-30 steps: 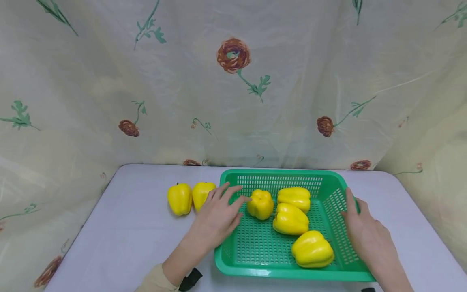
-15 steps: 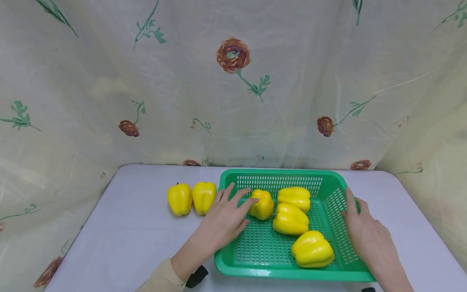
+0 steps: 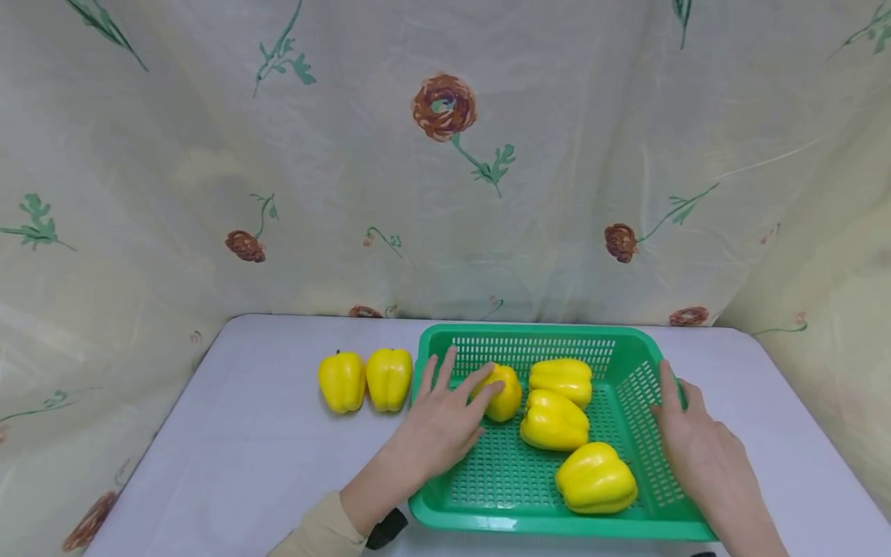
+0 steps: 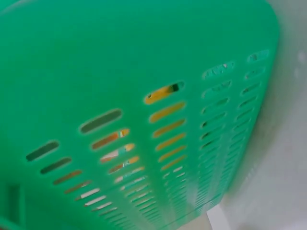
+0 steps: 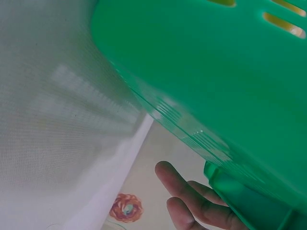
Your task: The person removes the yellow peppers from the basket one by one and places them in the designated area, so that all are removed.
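A green plastic basket (image 3: pixel 550 524) stands on the table with several yellow bell peppers inside. My left hand (image 3: pixel 438 429) reaches over its left rim, fingers spread. Its fingertips overlap the leftmost pepper (image 3: pixel 508 394) in the head view, covering part of it. My right hand (image 3: pixel 706 449) holds the right rim, thumb side over the edge; in the right wrist view its fingers (image 5: pixel 192 201) stick out beyond the rim. Through the slots of the basket wall (image 4: pixel 115 62) yellow shows in the left wrist view, where the left hand is hidden.
Outside the basket, to its left, two more yellow bell peppers (image 3: pixel 343 383) stand side by side on the white tabletop (image 3: pixel 244 456). A flowered curtain (image 3: pixel 334 155) hangs behind the table and along both sides.
My left hand has moved right and slightly down, farther over the leftmost pepper in the basket, uncovering the second pepper outside. The right hand and basket look still.
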The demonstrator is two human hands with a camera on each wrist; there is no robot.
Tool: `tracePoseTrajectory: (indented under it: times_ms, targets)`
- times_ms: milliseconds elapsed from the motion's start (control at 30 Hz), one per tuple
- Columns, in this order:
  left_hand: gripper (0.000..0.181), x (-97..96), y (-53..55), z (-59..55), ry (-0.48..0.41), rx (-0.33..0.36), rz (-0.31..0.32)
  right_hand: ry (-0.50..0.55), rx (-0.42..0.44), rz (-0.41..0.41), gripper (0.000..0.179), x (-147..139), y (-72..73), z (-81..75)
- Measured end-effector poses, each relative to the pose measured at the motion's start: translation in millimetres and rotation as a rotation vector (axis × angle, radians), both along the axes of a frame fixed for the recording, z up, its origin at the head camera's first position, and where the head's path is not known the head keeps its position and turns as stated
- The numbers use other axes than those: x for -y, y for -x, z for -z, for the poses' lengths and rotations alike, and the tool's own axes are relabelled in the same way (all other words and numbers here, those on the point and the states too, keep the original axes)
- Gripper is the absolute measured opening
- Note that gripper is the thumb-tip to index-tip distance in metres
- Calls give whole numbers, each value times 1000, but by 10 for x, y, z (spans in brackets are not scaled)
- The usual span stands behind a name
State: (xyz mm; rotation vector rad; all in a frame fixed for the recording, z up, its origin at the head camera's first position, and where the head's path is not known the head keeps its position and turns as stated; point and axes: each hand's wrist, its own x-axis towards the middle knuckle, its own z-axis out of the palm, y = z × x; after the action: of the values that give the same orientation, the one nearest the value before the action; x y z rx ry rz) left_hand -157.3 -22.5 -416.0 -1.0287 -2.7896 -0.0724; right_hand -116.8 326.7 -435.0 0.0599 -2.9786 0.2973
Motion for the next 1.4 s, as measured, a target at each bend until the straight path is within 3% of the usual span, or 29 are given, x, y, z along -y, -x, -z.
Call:
tracePoseTrajectory:
  times_ms: [267,467,867,1167,1400]
  targets:
    - [72,-80,30,13,30,17,-7,-3,-14,8,81,-12,-13,1]
    - [74,-141,49,-2,60,59,-36,-4,-10,2,80,-7,-9,8]
    - [72,-156,70,-2,56,81,-51,-5,-14,-4,80,2,-18,27]
    - [65,-157,46,1,37,10,-48,-9,0,1,78,6,-2,3]
    - [69,-192,55,-5,41,54,-68,4,12,4,79,9,-5,0]
